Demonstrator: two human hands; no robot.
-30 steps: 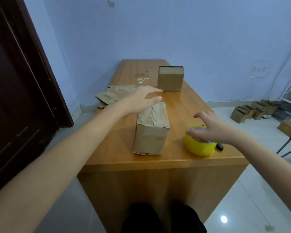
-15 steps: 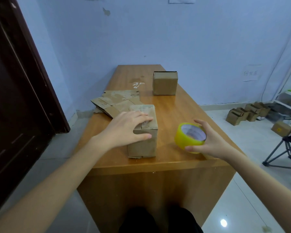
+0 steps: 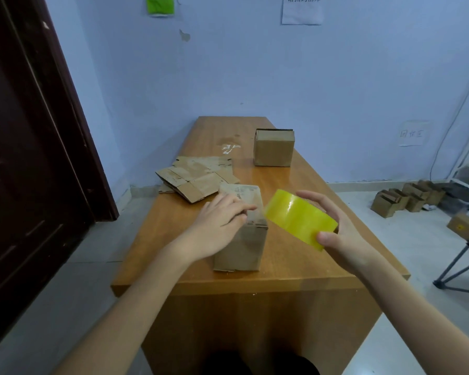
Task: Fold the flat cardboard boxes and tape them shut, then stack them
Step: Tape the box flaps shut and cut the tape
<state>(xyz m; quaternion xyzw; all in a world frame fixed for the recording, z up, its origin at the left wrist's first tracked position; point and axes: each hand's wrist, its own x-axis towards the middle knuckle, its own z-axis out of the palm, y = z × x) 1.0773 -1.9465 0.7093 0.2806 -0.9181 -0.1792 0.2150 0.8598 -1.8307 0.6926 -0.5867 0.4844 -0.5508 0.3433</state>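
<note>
A: On the table (image 3: 295, 269)?
B: Near box (image 3: 240, 239), flaps closed, contents unseen; far box (image 3: 273, 147) open-topped, inside hidden; flats (image 3: 195, 177) left.
A: Hands?
B: Left hand (image 3: 217, 226) flat on near box; right hand (image 3: 336, 231) gripping tape (image 3: 298, 219), now lifted off the table.

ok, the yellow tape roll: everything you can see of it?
The yellow tape roll is a wide roll of glossy, translucent yellow packing tape, with highlights on its outer band. It is off the table, tilted, its broad band facing the camera; the core is not visible. The right hand grips it, fingers over the far edge and thumb on the near edge. It sits just right of the near cardboard box; whether its left edge touches the box is unclear. No pulled-out strip is discernible.
</note>
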